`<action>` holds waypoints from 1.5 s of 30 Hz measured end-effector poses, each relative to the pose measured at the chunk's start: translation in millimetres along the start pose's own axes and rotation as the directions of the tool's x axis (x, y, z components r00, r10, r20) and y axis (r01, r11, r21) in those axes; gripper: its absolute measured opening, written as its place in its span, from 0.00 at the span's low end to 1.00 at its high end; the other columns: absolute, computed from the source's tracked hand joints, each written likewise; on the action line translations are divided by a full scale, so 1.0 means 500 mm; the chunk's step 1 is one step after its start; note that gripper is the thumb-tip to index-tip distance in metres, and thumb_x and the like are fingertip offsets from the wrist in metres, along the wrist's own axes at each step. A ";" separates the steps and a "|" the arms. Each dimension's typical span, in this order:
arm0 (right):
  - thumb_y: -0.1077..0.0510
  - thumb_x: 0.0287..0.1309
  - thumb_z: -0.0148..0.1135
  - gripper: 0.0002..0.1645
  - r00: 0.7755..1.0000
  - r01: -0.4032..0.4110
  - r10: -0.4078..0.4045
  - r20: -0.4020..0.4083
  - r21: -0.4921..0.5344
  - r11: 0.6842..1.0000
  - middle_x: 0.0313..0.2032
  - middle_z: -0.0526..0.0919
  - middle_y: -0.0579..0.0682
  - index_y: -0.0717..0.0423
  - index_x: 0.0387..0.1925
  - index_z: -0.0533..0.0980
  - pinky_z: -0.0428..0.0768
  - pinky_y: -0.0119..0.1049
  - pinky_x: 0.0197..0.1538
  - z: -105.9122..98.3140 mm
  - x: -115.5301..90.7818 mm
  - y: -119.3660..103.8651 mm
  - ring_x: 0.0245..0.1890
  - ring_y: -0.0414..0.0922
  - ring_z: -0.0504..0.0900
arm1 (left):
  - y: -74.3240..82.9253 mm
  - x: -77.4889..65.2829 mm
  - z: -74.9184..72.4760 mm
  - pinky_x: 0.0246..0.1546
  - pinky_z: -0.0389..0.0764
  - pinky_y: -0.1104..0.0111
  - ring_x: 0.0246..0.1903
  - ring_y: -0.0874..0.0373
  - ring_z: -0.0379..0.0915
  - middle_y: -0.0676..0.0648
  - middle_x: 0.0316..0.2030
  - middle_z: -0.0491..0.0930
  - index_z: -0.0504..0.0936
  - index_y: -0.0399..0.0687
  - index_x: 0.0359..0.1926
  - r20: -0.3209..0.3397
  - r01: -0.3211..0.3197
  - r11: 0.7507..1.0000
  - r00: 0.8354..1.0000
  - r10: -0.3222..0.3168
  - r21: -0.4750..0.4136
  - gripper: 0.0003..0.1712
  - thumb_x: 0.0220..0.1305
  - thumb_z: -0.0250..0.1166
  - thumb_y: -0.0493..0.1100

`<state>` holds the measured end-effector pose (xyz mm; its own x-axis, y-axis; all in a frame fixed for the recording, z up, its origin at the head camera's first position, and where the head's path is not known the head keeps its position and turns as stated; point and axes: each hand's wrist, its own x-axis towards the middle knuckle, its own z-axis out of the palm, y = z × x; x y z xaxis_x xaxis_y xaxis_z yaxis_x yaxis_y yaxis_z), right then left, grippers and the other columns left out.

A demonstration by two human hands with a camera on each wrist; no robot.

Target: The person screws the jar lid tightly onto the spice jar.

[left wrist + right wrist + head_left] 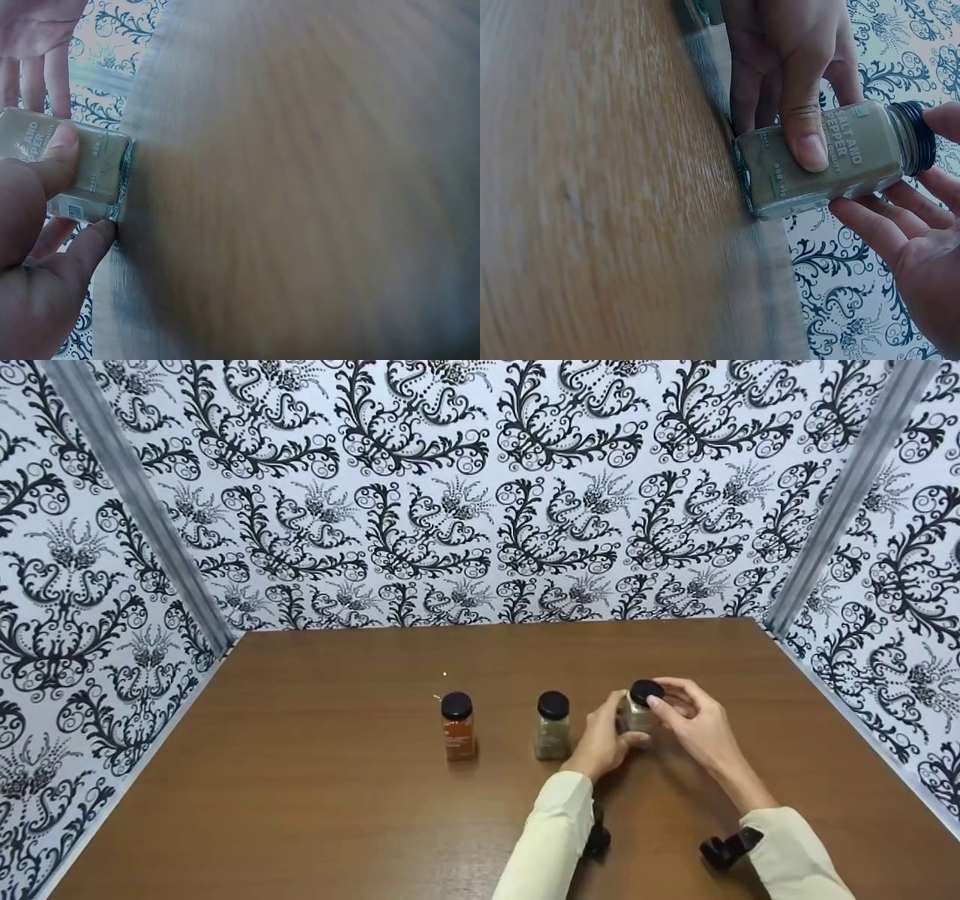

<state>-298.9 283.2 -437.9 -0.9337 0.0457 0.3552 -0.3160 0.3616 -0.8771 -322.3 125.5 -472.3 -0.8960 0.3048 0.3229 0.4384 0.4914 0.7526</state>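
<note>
A square glass jar of salt and pepper (639,718) with a black screw cap (646,691) is between both hands at the right of the table. My left hand (600,741) grips the jar's body, its thumb lying across the label in the right wrist view. My right hand (697,726) pinches the cap, with the thumb on it and other fingers behind. The jar's base is at or just above the tabletop; I cannot tell which. Left of the hands stands a similar jar of greenish-grey seasoning (553,735), black-capped and upright. Farther left stands a jar of orange-red spice (459,737), also capped.
The brown wooden table (300,795) runs back to a wall (420,510) with black scroll patterns; similar panels rise at both sides. Small pale specks lie behind the orange-red jar. Black straps with devices (724,851) are on both wrists.
</note>
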 end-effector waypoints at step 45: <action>0.54 0.66 0.65 0.24 1.000 0.028 -0.028 0.011 -0.054 0.998 0.56 0.82 0.65 0.61 0.59 0.75 0.83 0.23 0.44 -0.006 0.001 0.010 0.44 0.24 0.82 | -0.004 0.002 0.003 0.53 0.79 0.72 0.52 0.57 0.81 0.45 0.51 0.84 0.71 0.53 0.62 -0.011 -0.008 0.999 1.000 0.007 -0.035 0.32 0.57 0.74 0.43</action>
<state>-300.3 287.6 -441.0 -0.9265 0.0251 0.3756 -0.3326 0.4128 -0.8479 -323.9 125.9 -474.5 -0.8935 0.2997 0.3345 0.4425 0.4602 0.7696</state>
